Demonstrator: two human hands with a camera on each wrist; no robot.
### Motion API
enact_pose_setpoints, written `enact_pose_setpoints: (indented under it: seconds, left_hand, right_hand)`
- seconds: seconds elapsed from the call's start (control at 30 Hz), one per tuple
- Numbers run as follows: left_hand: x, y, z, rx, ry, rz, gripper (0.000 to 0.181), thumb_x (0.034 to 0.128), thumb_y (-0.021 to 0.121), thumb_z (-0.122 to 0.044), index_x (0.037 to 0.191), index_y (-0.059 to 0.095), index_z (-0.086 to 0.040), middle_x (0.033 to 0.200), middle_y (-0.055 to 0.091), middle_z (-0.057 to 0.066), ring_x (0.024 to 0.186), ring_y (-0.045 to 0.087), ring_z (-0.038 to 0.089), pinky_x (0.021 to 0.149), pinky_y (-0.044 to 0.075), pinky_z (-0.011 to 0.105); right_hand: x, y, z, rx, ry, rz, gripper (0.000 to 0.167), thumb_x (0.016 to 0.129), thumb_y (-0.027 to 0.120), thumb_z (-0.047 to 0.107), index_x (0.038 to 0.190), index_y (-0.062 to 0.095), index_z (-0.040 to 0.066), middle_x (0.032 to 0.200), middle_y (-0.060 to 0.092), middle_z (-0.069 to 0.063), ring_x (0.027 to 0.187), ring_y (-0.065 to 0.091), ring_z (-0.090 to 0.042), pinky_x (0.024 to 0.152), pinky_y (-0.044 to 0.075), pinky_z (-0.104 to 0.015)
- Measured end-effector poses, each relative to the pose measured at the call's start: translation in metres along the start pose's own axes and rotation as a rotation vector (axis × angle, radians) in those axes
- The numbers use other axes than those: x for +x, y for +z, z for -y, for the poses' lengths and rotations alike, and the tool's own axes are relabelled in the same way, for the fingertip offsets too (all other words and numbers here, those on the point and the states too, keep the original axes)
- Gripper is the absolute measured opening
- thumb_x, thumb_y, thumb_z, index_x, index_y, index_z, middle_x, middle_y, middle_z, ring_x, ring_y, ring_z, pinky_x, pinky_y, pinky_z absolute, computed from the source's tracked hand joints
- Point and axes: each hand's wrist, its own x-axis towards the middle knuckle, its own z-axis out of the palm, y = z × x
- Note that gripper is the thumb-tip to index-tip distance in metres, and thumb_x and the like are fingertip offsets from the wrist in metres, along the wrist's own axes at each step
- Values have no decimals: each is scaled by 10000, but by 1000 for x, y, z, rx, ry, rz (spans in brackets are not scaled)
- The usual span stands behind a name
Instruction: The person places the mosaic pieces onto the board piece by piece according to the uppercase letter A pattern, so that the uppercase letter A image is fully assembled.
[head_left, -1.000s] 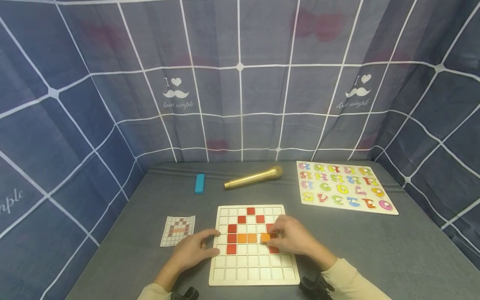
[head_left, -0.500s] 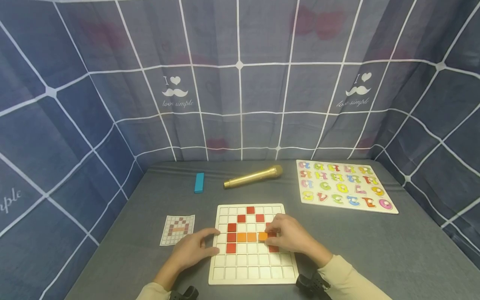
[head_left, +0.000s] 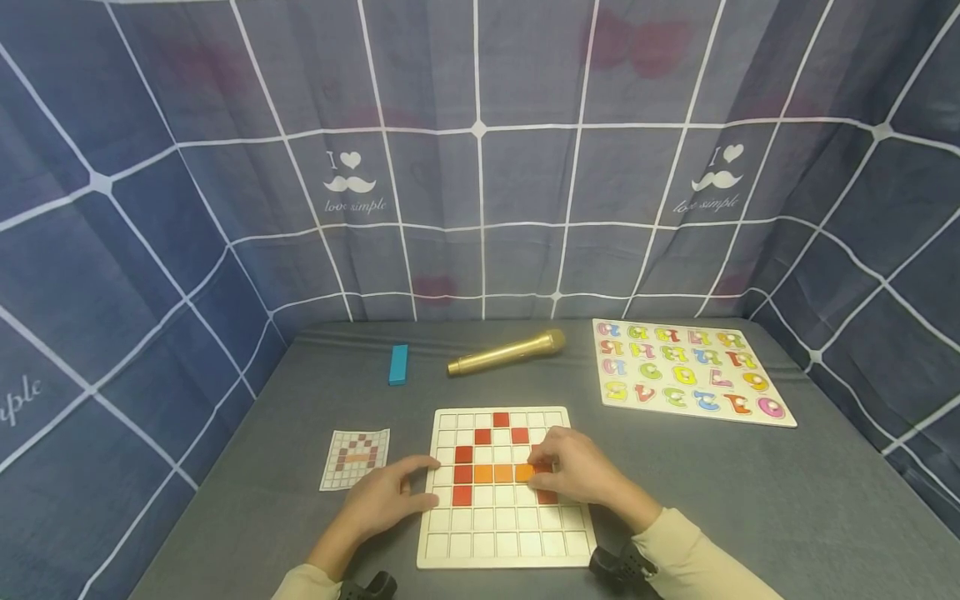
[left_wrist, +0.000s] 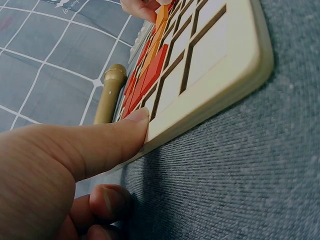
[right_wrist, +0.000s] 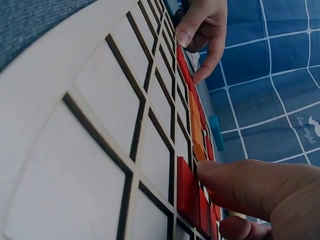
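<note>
A cream grid board lies on the table, with red tiles in an arch and a row of orange tiles across it. My right hand holds the orange tile at the row's right end, at its cell beside the red tiles. In the right wrist view the thumb touches this tile; the other fingertips are partly hidden. My left hand rests at the board's left edge, thumb and index finger spread apart. Its thumb presses on the rim in the left wrist view.
A small printed pattern card lies left of the board. Behind it are a blue block and a gold microphone. A number puzzle board lies at the back right. Tiled-pattern curtains surround the table.
My right hand has moved slightly left with the orange tile, which has gone from tilted above the board to level with the row. The left hand stays at the board's edge.
</note>
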Motion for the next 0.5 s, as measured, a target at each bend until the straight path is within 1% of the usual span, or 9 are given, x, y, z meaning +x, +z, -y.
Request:
enact_pose_setpoints:
  seconds: [0.23,0.5]
  left_hand:
    - [0,0,2,-1,10,5,448,782,790,-417,1196,665,-301,618,475,-79,508,378,60,465,277,228]
    - [0,0,2,-9,6,2,451,783,791,-409,1201,666,-293,619,481,-78,509,386,62,466,284,229]
  right_hand:
    - [0,0,1,-6,2,4,196,730,842,266,885,765,175,796,583,121,731,455,17,675,398,-203]
    - [0,1,1,-3,6,4,199,729,844,266,887,766,174,791,580,127,727,452,23,675,399,-201]
